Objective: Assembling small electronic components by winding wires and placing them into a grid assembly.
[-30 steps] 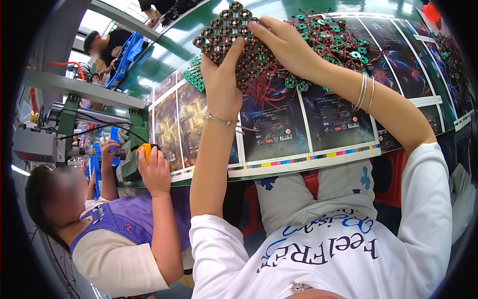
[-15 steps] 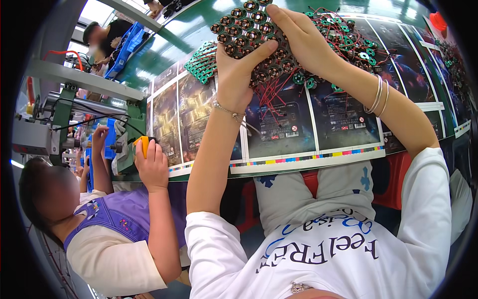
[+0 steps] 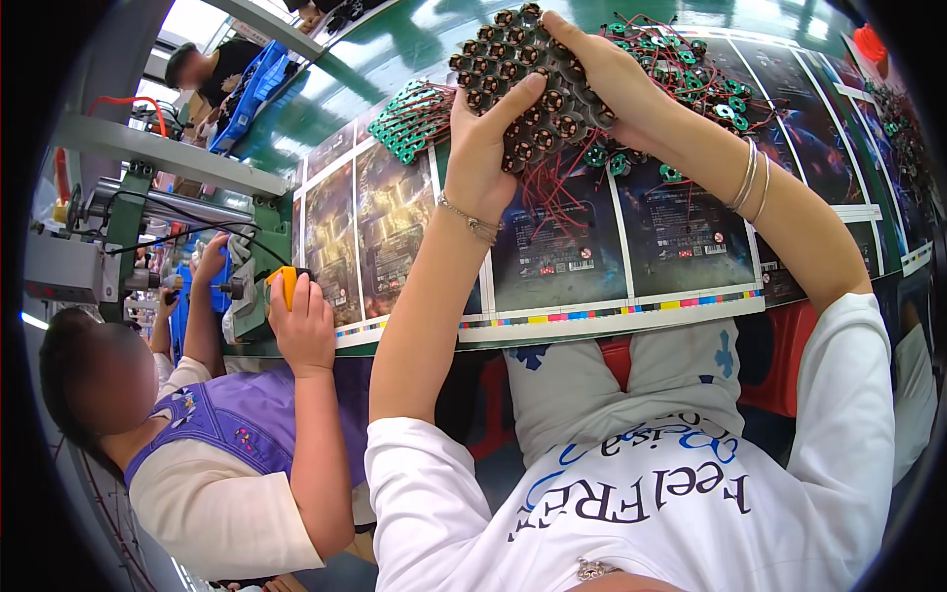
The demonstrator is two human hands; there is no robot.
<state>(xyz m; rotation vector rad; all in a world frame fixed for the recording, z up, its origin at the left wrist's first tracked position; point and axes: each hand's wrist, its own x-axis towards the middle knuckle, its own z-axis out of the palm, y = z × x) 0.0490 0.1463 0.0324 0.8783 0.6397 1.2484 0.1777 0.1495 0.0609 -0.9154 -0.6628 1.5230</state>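
Between my two hands is a dark tray of small round motor coils (image 3: 538, 74), with copper-coloured rings set in its cups and red wires hanging from its near edge. My left hand (image 3: 485, 148) grips its left near side, the thumb lying over the top. My right hand (image 3: 617, 84) holds the right side, with its thumb along the far right edge. Just left of my left hand lies a panel of green circuit boards (image 3: 406, 120). To the right of the tray is a heap of loose green round boards with red wires (image 3: 705, 84).
Printed sheets (image 3: 681, 222) cover the green table (image 3: 395, 39). On the left a co-worker (image 3: 232, 444) in a purple vest holds a yellow tool (image 3: 286, 286) beside a bench machine (image 3: 64, 271). A blue bin (image 3: 252, 94) stands at the far left, a red object (image 3: 868, 41) at the far right.
The tray has shifted slightly right and tipped, so its cups show more from the side. My left hand has moved right with it. The co-worker's far hand has shifted.
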